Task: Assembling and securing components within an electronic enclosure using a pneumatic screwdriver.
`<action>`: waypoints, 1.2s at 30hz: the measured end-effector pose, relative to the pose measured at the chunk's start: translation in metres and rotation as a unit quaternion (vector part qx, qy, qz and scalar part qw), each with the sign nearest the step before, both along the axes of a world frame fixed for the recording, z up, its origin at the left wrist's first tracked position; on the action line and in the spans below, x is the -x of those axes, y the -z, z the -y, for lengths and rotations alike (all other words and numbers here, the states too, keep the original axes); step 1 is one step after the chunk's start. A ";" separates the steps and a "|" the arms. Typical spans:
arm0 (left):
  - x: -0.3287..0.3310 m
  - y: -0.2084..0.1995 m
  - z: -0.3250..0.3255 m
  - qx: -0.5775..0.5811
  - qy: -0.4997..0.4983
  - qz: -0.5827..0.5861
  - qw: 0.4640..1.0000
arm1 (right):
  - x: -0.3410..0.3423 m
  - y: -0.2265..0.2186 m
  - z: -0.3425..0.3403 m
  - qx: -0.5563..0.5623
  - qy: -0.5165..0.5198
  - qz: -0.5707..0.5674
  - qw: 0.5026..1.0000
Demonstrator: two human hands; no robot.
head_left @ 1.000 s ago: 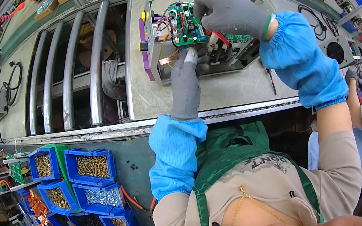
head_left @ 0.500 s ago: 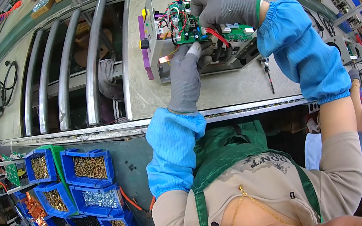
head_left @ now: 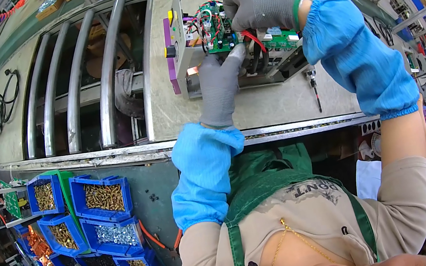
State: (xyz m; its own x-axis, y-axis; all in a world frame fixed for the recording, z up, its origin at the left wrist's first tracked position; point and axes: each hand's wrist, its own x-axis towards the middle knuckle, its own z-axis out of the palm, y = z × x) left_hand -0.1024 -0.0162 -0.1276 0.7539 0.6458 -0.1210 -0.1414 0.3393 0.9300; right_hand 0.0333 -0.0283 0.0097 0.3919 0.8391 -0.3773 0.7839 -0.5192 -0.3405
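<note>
The green rectangular circuit board [head_left: 218, 35] sat at twelve o'clock, grey-gloved left hand [head_left: 218, 83] at its six, grey-gloved right hand [head_left: 263, 5] at its three; fingers hidden, neither grip's closure could be told. Tugging might have strained the bright red wires [head_left: 255, 40].

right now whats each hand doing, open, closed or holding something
Left hand: at the lower edge of the green circuit board; grip partly hidden, cannot tell.
Right hand: curled at the board's right edge; anything held would be hidden.

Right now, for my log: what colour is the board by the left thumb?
The board is green; head view.
</note>
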 end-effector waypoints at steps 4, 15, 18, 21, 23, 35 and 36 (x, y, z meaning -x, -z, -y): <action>-0.021 0.002 0.005 0.105 -0.073 0.048 0.991 | -0.005 0.007 0.010 -0.069 -0.048 0.050 0.995; -0.032 0.004 0.011 0.051 -0.129 0.075 0.988 | 0.000 -0.013 0.002 0.032 -0.122 0.158 0.979; -0.029 -0.003 0.013 0.088 -0.138 0.086 0.983 | -0.004 -0.004 -0.015 0.096 -0.153 0.174 0.968; -0.027 -0.010 0.011 0.051 -0.138 0.013 0.989 | -0.005 0.002 -0.024 0.142 -0.141 0.192 0.961; -0.029 -0.008 0.012 0.075 -0.162 0.019 0.984 | -0.004 0.003 -0.030 0.154 -0.211 0.226 0.938; -0.024 -0.011 0.017 0.114 -0.139 0.090 0.980 | -0.001 0.000 -0.011 0.055 -0.239 0.242 0.939; -0.021 -0.008 0.019 0.113 -0.138 0.091 0.980 | -0.002 -0.008 -0.007 0.066 -0.162 0.146 0.974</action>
